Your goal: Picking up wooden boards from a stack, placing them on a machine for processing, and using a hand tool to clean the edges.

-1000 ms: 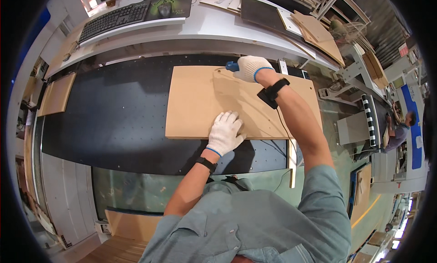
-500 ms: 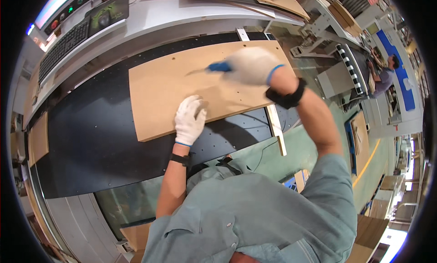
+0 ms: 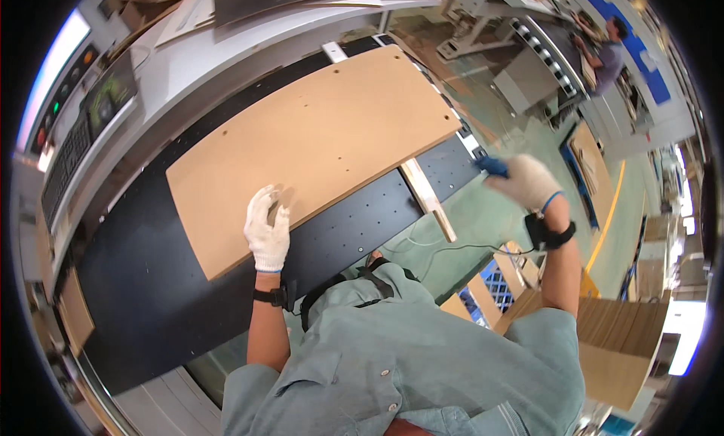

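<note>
A light brown wooden board [image 3: 324, 127] with several small holes lies on a black worktable [image 3: 143, 285]. My left hand [image 3: 268, 228], in a white knit glove, rests on the board's near edge. Its fingers lie on the top face with the thumb apart. Off to the right, past the table's end, my gloved right hand [image 3: 526, 181] is closed round a blue tool [image 3: 492, 166], both smeared by motion. The tool's tip cannot be made out now. Beneath the board, a pale wooden strip [image 3: 430, 202] juts toward me over the table's edge.
A white bench [image 3: 226, 47] with a keyboard [image 3: 66, 161] and panels runs behind the table. At the right, a pallet [image 3: 588, 172] carries flat boards, and stacked panels [image 3: 626, 323] stand nearer me. Another person [image 3: 607, 55] works at a far machine.
My right hand has swung from above the board to the right, beyond the table's end, with the blue tool. My left hand stays on the board's near edge. The whole view has turned.
</note>
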`<state>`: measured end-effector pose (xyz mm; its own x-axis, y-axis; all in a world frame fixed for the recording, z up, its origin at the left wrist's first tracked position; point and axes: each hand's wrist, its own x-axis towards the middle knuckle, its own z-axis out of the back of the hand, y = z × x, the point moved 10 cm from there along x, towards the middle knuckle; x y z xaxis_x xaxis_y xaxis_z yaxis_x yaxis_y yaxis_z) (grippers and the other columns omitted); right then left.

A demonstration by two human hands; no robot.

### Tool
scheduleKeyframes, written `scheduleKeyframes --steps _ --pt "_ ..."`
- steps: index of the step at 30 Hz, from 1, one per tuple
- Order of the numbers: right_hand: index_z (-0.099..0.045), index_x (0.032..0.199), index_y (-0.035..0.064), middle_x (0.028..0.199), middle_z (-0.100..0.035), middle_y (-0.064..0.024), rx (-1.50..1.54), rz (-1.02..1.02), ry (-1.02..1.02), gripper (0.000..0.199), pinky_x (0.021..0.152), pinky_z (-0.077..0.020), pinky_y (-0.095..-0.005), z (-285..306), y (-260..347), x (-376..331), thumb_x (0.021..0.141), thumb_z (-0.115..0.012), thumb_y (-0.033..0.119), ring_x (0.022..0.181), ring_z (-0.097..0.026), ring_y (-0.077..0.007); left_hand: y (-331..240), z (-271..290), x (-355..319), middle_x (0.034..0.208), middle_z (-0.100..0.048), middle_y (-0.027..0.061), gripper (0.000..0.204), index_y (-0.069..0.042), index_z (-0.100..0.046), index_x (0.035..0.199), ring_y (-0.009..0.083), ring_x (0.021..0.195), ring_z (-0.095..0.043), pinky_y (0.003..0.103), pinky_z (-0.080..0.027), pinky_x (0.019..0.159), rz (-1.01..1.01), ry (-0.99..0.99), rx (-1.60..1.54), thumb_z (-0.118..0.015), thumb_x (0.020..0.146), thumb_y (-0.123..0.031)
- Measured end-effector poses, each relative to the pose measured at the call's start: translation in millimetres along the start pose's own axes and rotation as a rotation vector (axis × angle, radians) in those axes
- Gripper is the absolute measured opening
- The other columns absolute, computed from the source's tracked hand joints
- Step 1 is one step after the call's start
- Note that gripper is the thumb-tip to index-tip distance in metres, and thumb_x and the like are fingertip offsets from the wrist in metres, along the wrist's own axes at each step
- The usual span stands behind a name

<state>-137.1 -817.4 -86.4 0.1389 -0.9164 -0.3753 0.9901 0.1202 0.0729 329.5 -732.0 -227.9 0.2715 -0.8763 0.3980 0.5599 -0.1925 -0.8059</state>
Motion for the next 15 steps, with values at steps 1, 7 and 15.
scheduleKeyframes --steps 1,7,15 --pt "-0.078 0.116 0.0106 0.091 -0.075 -0.0222 0.061 0.126 0.025 0.04 0.078 -0.0581 -0.0484 -21 26 -10 0.09 -0.073 0.042 0.086 -0.073 -0.0412 6 0 0 0.137 -0.067 0.0176 0.034 0.002 -0.069 0.128 0.0288 0.123 -0.068 0.04 -0.054 0.108 0.007 0.021 -0.009 -0.069 0.094 0.0" --pt "-0.073 0.097 0.0106 0.078 -0.071 -0.0143 0.504 0.519 0.254 0.033 0.072 -0.0546 -0.0475 -105 112 -37 0.085 -0.082 0.04 0.079 -0.07 -0.0377 48 3 15 0.127 -0.072 0.0143 0.03 0.003 -0.069 0.128 0.0222 0.121 -0.067 0.037 -0.052 0.109 0.319 0.243 -0.168 -0.068 0.1 -0.007" --pt "-0.079 0.105 0.0124 0.096 -0.075 -0.0125 0.654 0.23 -0.14 0.033 0.083 -0.0574 -0.0435 -189 15 8 0.077 -0.088 0.026 0.092 -0.072 -0.0339 16 20 15 0.149 -0.056 0.0272 0.05 0.005 -0.063 0.134 0.0426 0.14 -0.051 0.049 -0.042 0.119 -0.002 0.26 0.525 -0.077 0.092 -0.017"
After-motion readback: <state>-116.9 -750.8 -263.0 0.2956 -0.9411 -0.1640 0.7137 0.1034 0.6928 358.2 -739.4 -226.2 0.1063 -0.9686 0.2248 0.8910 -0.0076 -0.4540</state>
